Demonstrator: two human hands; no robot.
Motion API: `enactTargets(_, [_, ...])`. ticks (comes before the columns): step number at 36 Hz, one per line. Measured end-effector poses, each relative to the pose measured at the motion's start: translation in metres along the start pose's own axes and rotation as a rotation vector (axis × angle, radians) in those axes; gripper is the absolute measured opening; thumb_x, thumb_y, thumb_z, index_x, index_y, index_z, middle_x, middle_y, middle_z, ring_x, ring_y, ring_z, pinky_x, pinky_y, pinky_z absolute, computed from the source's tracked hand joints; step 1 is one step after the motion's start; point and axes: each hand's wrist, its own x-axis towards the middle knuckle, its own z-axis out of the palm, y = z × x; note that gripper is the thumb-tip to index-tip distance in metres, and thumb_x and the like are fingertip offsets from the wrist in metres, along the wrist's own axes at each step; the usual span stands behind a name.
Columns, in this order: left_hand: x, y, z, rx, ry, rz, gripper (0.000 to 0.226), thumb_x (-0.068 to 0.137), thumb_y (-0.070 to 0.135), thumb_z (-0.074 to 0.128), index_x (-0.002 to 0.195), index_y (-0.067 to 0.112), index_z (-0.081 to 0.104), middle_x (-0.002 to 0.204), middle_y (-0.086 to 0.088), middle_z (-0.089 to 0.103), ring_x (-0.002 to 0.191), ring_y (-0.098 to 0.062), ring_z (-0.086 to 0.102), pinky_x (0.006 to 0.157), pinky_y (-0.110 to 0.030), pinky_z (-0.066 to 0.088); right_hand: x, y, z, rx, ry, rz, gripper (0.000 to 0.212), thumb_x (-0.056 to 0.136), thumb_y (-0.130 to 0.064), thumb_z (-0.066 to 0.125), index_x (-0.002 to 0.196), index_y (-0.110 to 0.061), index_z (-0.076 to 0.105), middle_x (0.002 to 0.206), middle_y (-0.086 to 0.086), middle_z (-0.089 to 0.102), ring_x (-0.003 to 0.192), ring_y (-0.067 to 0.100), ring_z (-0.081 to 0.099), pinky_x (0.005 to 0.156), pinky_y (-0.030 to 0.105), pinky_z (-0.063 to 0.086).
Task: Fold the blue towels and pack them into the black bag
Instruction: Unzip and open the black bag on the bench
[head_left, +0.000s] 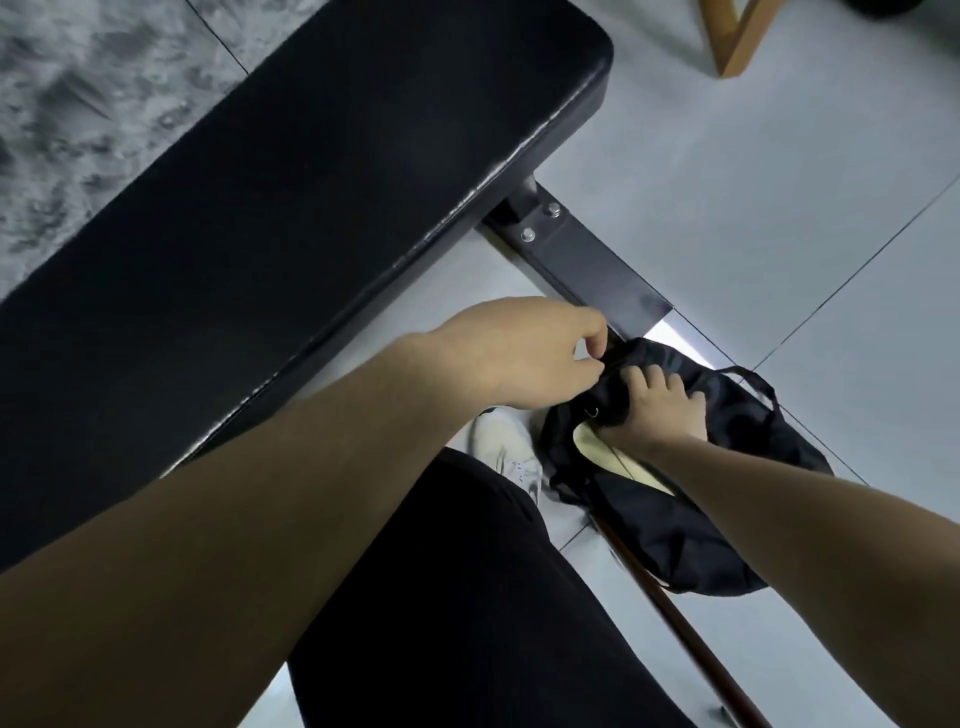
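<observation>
Black bag (691, 514) is lying on the pale tiled floor (727, 218) just beside the padded black bench (291, 208), its long axis running from upper left to lower right, its gathered end pointing toward the bench's metal foot (587, 260). Right hand (654, 410) is gripping that bunched end, while left hand (524, 353) is pinching the fabric at its tip. White shoe (506, 452) is resting alongside.

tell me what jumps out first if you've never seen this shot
Both hands meet at the black bag on the pale floor at lower right: the left hand pinches its top edge, the right hand grips the fabric. A long black padded bench fills the upper left.
</observation>
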Motion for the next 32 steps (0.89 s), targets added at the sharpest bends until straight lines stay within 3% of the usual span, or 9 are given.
enactTargets(3, [0.001, 0.004, 0.001, -0.042, -0.001, -0.019, 0.02, 0.098, 0.041, 0.044, 0.113, 0.038, 0.058, 0.108, 0.012, 0.065, 0.091, -0.008, 0.06, 0.086, -0.036, 0.052, -0.001, -0.004, 0.012, -0.004, -0.02, -0.01, 0.089, 0.07, -0.078, 0.055, 0.14, -0.032, 0.025, 0.137, -0.002, 0.036, 0.126, 0.027, 0.039, 0.096, 0.05, 0.037])
enactTargets(8, [0.001, 0.006, 0.003, -0.076, -0.009, -0.022, 0.019, 0.098, 0.041, 0.046, 0.111, 0.037, 0.059, 0.106, 0.014, 0.065, 0.087, -0.003, 0.059, 0.083, -0.029, 0.051, 0.004, -0.016, 0.017, 0.133, 0.079, 0.055, 0.035, 0.09, -0.044, 0.051, 0.116, -0.021, 0.046, 0.123, 0.002, 0.052, 0.116, 0.03, 0.048, 0.09, 0.047, 0.038])
enactTargets(10, [0.0, 0.005, 0.003, -0.082, -0.013, -0.023, 0.019, 0.098, 0.041, 0.046, 0.112, 0.037, 0.059, 0.106, 0.014, 0.065, 0.086, -0.002, 0.059, 0.082, -0.028, 0.051, 0.004, -0.019, 0.014, 0.183, 0.11, 0.055, 0.024, 0.094, -0.036, 0.047, 0.11, -0.019, 0.05, 0.116, 0.003, 0.057, 0.112, 0.029, 0.05, 0.092, 0.047, 0.037])
enactTargets(17, [-0.007, 0.006, 0.001, -0.065, -0.004, -0.05, 0.019, 0.098, 0.04, 0.046, 0.11, 0.035, 0.06, 0.105, 0.013, 0.065, 0.088, -0.006, 0.06, 0.084, -0.034, 0.052, -0.006, -0.02, -0.01, 0.338, 0.192, -0.078, 0.026, 0.093, -0.032, 0.045, 0.113, -0.019, 0.055, 0.11, 0.004, 0.059, 0.107, 0.03, 0.053, 0.096, 0.047, 0.035])
enactTargets(23, [-0.018, 0.012, -0.002, -0.019, 0.026, -0.05, 0.018, 0.097, 0.039, 0.047, 0.104, 0.032, 0.061, 0.106, 0.014, 0.064, 0.076, -0.001, 0.054, 0.067, -0.025, 0.044, -0.023, -0.017, -0.041, 0.536, 0.266, -0.316, 0.025, 0.095, -0.019, 0.049, 0.118, -0.014, 0.055, 0.11, 0.006, 0.059, 0.107, 0.029, 0.052, 0.086, 0.035, 0.038])
enactTargets(32, [-0.057, 0.033, -0.009, 0.031, 0.126, -0.055, 0.016, 0.095, 0.039, 0.049, 0.105, 0.032, 0.06, 0.097, 0.014, 0.063, 0.081, -0.007, 0.056, 0.077, -0.031, 0.047, -0.067, -0.023, -0.098, 0.621, 0.386, -0.504, 0.028, 0.097, -0.016, 0.047, 0.125, -0.014, 0.05, 0.12, 0.003, 0.061, 0.105, 0.024, 0.057, 0.083, 0.027, 0.036])
